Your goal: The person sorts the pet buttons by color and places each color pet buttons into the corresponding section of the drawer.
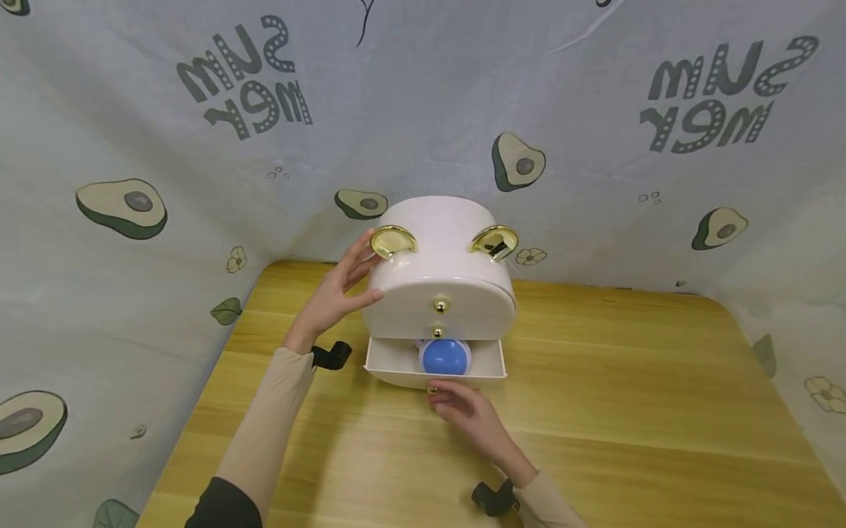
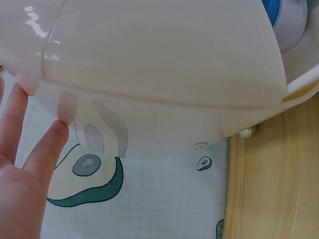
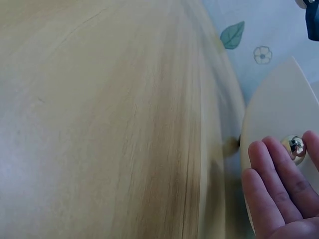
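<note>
A glossy white box with drawers and gold ear-shaped trims (image 1: 436, 244) stands on the wooden table. Its bottom drawer (image 1: 485, 363) is pulled out. In that drawer sits a round blue object with a white rim (image 1: 445, 358); its kind is unclear. My left hand (image 1: 340, 286) rests on the box's left side, fingers spread; the left wrist view shows its fingertips (image 2: 61, 124) touching the glossy wall. With my right hand (image 1: 470, 418) I pinch the gold drawer knob (image 3: 295, 148) between thumb and fingers.
Two more gold knobs, an upper one (image 1: 441, 304) and a lower one (image 1: 437, 331), mark the shut drawers above. Behind the table (image 1: 644, 388) hangs a pale cloth (image 1: 417, 101) printed with avocados. Black wrist mounts (image 1: 331, 356) stick out by both hands.
</note>
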Motion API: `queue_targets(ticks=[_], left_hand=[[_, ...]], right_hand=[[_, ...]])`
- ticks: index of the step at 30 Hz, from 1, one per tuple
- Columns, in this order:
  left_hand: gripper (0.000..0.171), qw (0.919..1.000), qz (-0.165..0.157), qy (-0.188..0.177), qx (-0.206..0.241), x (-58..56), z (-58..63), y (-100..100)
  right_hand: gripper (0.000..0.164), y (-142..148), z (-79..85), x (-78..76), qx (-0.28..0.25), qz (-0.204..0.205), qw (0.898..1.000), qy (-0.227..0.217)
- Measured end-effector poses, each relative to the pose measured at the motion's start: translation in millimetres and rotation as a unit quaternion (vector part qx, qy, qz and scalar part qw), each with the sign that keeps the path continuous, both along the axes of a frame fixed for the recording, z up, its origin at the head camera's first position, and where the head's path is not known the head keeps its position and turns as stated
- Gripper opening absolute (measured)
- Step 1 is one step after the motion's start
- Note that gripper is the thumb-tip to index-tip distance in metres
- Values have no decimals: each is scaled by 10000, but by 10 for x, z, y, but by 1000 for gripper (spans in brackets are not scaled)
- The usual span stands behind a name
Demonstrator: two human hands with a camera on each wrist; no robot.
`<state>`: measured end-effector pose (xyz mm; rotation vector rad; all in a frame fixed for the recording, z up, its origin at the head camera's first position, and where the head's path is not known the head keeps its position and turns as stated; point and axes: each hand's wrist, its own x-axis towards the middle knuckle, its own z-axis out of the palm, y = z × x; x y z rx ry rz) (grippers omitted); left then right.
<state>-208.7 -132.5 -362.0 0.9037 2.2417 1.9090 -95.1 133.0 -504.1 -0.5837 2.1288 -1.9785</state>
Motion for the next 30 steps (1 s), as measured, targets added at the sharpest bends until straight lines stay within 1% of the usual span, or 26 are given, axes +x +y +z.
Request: queue_targets(ticks=[3, 7, 8, 10, 12, 13, 15, 17, 19, 20, 25, 30], left_hand=[[84, 10000, 6, 12, -15, -4, -10, -7], [84, 10000, 8, -2, 1, -6, -16, -13], [84, 10000, 7, -3, 3, -5, -15, -14], [84, 10000, -2, -19, 13, -2, -13, -15], [84, 10000, -4, -19, 9, -1, -13, -19], [84, 10000, -8, 21, 27, -24, -50, -28], [85, 10000, -5, 20, 29, -22, -48, -33], [84, 10000, 13, 21, -2, -22, -44, -32], [84, 10000, 18, 9, -23, -19, -40, -27], [84, 10000, 26, -34, -48, 6, 1, -18], [84, 10000, 39, -73, -23, 7, 9, -5], [85, 10000, 23, -70, -16, 9, 14, -2]], right_hand=[[37, 2, 17, 13, 85, 51, 10000, -3], [37, 25, 89, 43, 401, 35, 9990, 184], [36, 36, 124, 52, 475, -29, 9985, 263], [31, 62, 215, 66, 738, -308, 9950, 591], [28, 87, 329, 68, 963, -680, 9886, 936], [28, 103, 380, 62, 1141, -896, 9820, 1212], [29, 133, 459, 31, 1518, -1257, 9648, 1740], [33, 165, 500, -10, 1781, -1429, 9508, 2094], [35, 191, 501, -49, 2029, -1512, 9379, 2375], [36, 198, 501, -64, 2081, -1490, 9358, 2425], [36, 202, 487, -126, 2348, -1400, 9290, 2494], [36, 199, 478, -180, 2522, -1287, 9270, 2460]])
